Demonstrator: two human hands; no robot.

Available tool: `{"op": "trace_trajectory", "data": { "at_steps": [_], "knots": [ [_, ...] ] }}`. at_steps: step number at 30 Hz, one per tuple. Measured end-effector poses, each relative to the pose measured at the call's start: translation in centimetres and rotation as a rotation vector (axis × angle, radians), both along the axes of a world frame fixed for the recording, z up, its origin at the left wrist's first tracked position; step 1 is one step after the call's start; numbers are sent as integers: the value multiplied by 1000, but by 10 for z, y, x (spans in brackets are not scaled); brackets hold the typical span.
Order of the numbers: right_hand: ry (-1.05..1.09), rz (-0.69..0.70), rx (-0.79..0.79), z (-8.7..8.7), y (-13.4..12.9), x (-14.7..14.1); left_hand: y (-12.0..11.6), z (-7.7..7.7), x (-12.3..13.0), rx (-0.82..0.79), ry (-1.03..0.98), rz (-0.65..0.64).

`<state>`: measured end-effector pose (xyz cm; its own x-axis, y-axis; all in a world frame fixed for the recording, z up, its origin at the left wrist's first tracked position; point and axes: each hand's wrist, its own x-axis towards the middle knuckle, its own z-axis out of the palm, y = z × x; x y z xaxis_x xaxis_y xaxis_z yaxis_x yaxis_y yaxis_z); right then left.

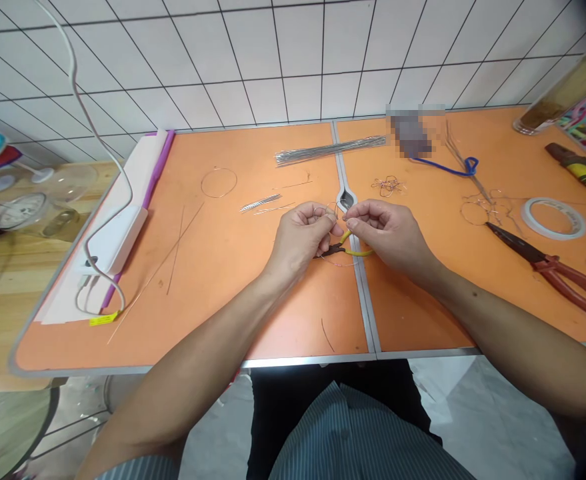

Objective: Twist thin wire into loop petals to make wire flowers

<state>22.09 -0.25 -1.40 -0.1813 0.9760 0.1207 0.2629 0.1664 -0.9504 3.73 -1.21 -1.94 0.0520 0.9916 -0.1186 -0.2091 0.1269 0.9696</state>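
My left hand (309, 233) and my right hand (383, 230) are close together over the table's metal seam, fingers pinched. A thin wire (337, 208), bent into a curve, shows between the fingertips of both hands. Its exact shape is partly hidden by the fingers. Beneath the hands lie small pliers with yellow handles (357, 253), their dark jaws pointing left under my left hand. Just left of my left hand are a short bundle of wires (261, 203) and a few loose pieces. A tangle of thin wire (389, 186) rests beyond my right hand.
A bundle of long wires (323, 152) lies at the back. On the right are red-handled pliers (547, 261), a white tape roll (553, 219) and a yellow-black tool (580, 170). A white power strip (117, 241) with its cable is on the left, near a wire ring (219, 183).
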Motion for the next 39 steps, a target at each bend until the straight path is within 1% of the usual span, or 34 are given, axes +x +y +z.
{"op": "trace_trajectory", "data": {
  "at_steps": [5,13,25,33,35,39],
  "knots": [
    [25,31,-14,2,-1,2,-1,-1,-1,9,0,4],
    [25,16,-36,-1,0,4,-2,0,-3,-14,-24,-34],
    [36,20,-63,2,-2,1,-2,3,-1,-35,-4,-57],
    [38,52,-76,4,-2,0,4,-3,-5,-107,-101,-111],
    [27,48,-68,4,-2,0,3,-3,-5,-93,-114,-107],
    [-2,7,28,2,-4,1,0,-1,-4,-1,-103,-70]
  ]
}}
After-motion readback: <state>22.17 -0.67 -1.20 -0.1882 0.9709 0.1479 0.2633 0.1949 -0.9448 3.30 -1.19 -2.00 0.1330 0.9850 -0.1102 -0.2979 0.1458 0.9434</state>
